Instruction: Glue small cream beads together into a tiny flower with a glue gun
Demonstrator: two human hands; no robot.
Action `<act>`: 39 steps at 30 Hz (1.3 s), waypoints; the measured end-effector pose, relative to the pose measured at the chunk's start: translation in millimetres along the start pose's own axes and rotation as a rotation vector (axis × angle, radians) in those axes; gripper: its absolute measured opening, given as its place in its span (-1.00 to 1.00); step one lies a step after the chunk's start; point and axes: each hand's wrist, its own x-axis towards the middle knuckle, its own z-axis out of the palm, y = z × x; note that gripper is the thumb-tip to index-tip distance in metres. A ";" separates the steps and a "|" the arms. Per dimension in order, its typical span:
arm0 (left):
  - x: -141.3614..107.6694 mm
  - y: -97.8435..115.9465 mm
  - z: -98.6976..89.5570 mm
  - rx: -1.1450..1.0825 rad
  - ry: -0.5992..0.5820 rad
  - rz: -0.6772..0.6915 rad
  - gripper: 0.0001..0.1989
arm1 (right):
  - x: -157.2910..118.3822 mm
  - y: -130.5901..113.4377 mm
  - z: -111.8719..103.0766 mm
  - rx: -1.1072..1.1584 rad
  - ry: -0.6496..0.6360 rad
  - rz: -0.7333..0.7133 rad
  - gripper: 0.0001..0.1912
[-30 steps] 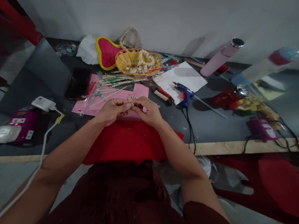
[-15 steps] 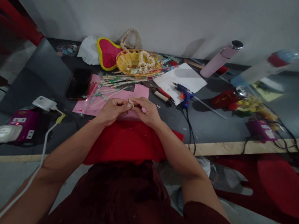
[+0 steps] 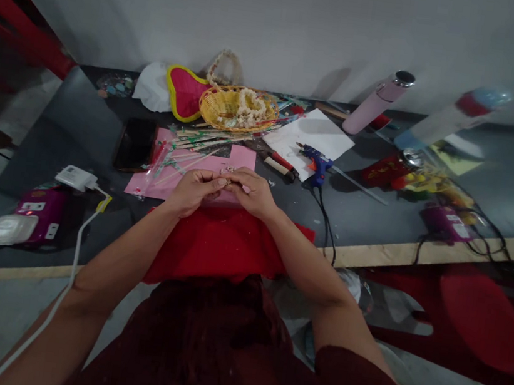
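In the head view, the left hand (image 3: 195, 193) and right hand (image 3: 255, 195) meet at the centre, thumbs and fingers of both pinching a tiny piece (image 3: 227, 183) over the near part of the pink paper (image 3: 243, 155); fingertips cover most of it, and I cannot tell whether the pale bits (image 3: 227, 169) just beyond belong to it. Sticks (image 3: 204, 139) overlap on the paper's far side, below the basket (image 3: 208, 108), whose contents are partly lost under a pale garland (image 3: 249, 111). At right the bottle (image 3: 450, 126) is blurred and the can's (image 3: 388, 171) lettering unreadable, while at far left the frame cuts off a red chair (image 3: 27, 14).
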 end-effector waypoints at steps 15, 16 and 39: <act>0.7 1.2 -2.2 -0.027 -0.021 -0.047 -0.69 | 3.7 -4.6 -6.9 -0.041 0.033 -0.006 -0.78; 0.8 1.3 -1.5 -0.028 -0.015 -0.052 -0.69 | 3.7 -5.1 -7.1 -0.041 0.026 0.003 -0.77; -2.4 7.5 2.0 -0.130 -0.068 -0.112 -0.76 | 1.9 -6.5 -12.0 0.052 -0.033 0.011 -0.76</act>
